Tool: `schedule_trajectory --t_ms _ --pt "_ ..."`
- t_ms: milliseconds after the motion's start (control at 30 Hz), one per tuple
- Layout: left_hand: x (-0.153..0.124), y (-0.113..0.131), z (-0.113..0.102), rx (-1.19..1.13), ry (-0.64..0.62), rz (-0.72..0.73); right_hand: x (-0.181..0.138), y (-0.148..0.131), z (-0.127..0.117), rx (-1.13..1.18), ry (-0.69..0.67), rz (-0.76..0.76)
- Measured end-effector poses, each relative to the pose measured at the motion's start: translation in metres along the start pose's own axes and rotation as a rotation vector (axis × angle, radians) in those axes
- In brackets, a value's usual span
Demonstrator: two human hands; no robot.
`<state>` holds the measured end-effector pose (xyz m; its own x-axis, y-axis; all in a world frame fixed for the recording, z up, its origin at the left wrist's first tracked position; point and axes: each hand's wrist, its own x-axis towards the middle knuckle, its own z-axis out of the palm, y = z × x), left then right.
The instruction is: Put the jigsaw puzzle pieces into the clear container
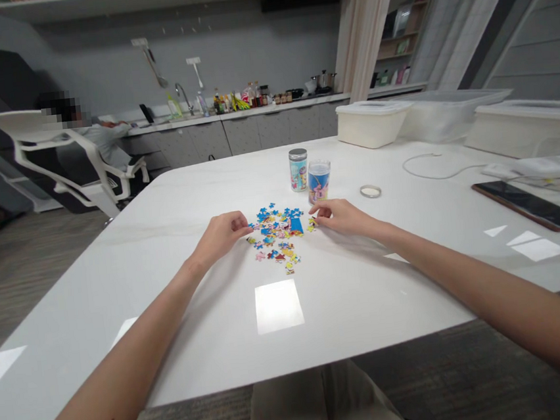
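Observation:
Small jigsaw puzzle pieces (288, 252) in blue, yellow, pink and red lie in a loose pile on the white table (214, 348). At the left edge of the pile is my left hand (227, 233), its fingers curled and the tips pinched together; whether a piece is between them is too small to tell. My right hand (335, 216) is at the right edge, thumb and fingers closed on a yellowish puzzle piece (312, 224). A few pieces near the middle seem joined beside a blue patch (296, 225).
Behind the pile stand a silver-lidded can (299, 170) and a printed clear cup (319, 183). A ring-shaped lid (370, 191), a phone (532, 205), a cable (422, 173) and plastic boxes (371, 125) are on the right. A person sits in a white chair (91, 155) back left.

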<state>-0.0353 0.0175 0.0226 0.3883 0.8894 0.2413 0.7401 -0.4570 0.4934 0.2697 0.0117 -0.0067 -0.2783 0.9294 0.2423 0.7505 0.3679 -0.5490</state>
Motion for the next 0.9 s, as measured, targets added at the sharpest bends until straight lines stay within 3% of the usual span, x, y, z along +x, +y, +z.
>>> schedule_trajectory --t_ms 167,300,400,500,667,900 --pt "0.003 -0.017 -0.002 0.102 -0.076 -0.062 0.0 0.011 0.005 -0.108 0.056 0.001" --pt "0.006 -0.028 0.0 0.215 0.0 -0.032 -0.002 0.011 0.006 -0.171 0.112 -0.099" --pt "0.005 -0.021 0.003 0.222 0.069 0.069 -0.007 0.001 0.01 -0.169 0.084 -0.294" --pt "0.002 -0.004 0.012 0.146 -0.038 0.286 -0.012 -0.012 0.015 -0.124 -0.04 -0.434" --pt "-0.008 0.019 0.031 0.091 -0.353 0.549 -0.018 -0.022 0.017 -0.114 -0.122 -0.421" --pt "-0.01 0.024 0.03 0.256 -0.287 0.621 -0.016 -0.023 0.01 -0.09 -0.194 -0.369"
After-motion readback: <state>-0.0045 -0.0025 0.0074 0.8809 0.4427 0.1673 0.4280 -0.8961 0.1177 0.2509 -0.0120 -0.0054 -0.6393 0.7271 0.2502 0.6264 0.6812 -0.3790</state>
